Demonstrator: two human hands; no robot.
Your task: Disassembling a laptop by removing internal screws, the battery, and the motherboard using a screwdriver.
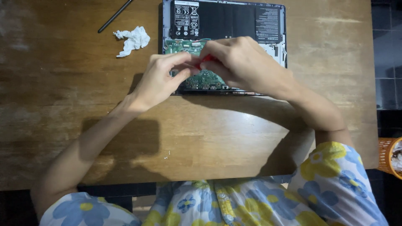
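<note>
An opened laptop [268, 25] lies bottom-up at the far middle of the wooden table [209, 134], its black battery and green circuit board [205, 80] exposed. My right hand [240, 62] is closed around a small red tool [205, 60] held over the board. My left hand [161, 79] meets it from the left, thumb and forefinger pinching at the red tool's tip. Both hands hide much of the board.
A crumpled white tissue [133, 39] lies left of the laptop. A thin dark rod [114, 16] lies at the far left edge. An orange basket [391, 157] stands off the table's right side.
</note>
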